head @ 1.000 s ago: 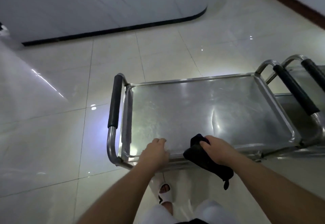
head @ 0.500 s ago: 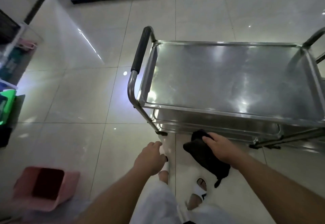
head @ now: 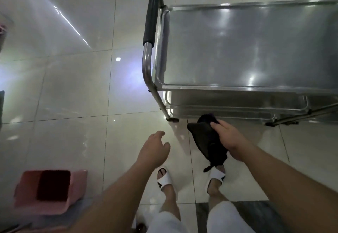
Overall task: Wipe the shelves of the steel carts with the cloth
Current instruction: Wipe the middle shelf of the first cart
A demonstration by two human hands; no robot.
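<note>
A steel cart [head: 228,87] stands at the upper right, its shiny top shelf bare and lower shelves showing beneath the front rim. A black-padded handle [head: 152,13] runs along its left end. My right hand [head: 227,138] grips a dark cloth [head: 206,141] in the air just in front of the cart's lower shelves. My left hand [head: 154,149] hangs to the left of the cloth with loosely curled fingers and holds nothing. Neither hand touches the cart.
A pink bin [head: 49,189] sits on the tiled floor at the lower left. My feet in white slippers [head: 164,178] stand close to the cart's front left leg [head: 164,108]. Glossy floor tiles stretch to the left.
My left hand has come off the cart's front rim and dropped back. The view has tilted down and the cart has shifted up and right. My right hand has lowered with the cloth.
</note>
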